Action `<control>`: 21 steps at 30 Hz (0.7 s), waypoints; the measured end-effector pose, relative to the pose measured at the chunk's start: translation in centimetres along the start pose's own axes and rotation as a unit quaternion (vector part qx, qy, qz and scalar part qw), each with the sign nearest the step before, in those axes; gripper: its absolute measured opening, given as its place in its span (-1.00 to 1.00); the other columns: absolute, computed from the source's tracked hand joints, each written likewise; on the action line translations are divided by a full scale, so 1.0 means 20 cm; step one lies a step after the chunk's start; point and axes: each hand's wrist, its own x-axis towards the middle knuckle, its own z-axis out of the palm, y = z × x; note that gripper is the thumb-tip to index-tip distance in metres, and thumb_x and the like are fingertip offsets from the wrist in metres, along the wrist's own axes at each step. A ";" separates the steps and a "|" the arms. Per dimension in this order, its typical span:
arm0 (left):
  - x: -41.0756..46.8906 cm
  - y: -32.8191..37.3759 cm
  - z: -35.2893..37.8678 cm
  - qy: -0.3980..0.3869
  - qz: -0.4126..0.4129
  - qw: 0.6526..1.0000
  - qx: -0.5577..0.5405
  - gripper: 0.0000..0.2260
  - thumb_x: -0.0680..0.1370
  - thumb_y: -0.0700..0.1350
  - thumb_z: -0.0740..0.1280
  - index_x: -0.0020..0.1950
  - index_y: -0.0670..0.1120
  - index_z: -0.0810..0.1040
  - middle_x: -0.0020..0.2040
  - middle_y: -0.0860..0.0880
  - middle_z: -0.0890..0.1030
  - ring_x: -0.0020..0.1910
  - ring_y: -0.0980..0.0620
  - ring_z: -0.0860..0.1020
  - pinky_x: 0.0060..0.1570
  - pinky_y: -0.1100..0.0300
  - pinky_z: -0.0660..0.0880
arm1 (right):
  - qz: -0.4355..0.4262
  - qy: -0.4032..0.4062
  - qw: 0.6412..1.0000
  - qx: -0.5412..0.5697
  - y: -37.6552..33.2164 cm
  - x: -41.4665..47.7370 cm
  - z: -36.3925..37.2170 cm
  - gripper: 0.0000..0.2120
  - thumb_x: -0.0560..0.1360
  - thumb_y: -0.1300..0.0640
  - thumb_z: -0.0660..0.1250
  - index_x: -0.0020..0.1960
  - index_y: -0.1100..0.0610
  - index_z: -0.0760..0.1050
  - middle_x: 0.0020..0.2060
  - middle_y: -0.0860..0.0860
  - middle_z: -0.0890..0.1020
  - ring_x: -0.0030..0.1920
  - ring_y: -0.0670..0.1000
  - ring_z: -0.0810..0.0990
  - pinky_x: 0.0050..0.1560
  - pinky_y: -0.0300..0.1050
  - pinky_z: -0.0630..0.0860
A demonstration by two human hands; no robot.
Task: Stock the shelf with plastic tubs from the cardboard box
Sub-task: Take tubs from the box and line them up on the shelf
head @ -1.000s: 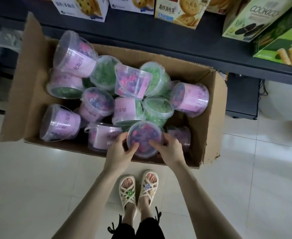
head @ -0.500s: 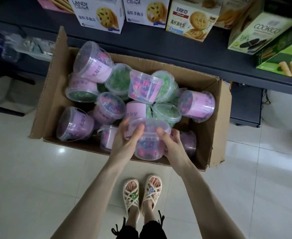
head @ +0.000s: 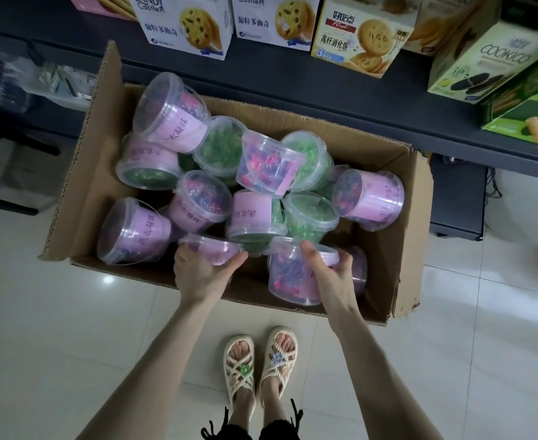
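Box [head: 385, 249] down on the floor [head: 55, 328], tubs [head: 172, 112] heaped in it. Shelf [head: 293, 87] behind it at twelve o'clock, cartons [head: 185, 23] standing on it. Feet [head: 240, 354] at six o'clock, just before the box.

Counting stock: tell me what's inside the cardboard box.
Clear plastic tubs of green or pink-purple pieces, piled loosely. The right hand grips one upright tub; the left hand holds a pink-labelled tub. Lower layers and the box floor are covered.
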 end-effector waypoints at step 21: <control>-0.73 0.44 -0.53 -0.071 0.190 0.925 -0.322 -0.19 0.15 0.21 0.52 0.27 0.02 0.23 0.07 0.25 0.51 -0.01 0.44 0.50 -0.08 0.54 0.40 | -0.160 0.057 0.978 0.119 -0.42 -0.76 -0.42 -0.37 0.23 -0.40 0.33 0.16 -0.05 0.40 0.13 0.10 0.54 0.12 0.09 0.57 0.13 0.18 0.54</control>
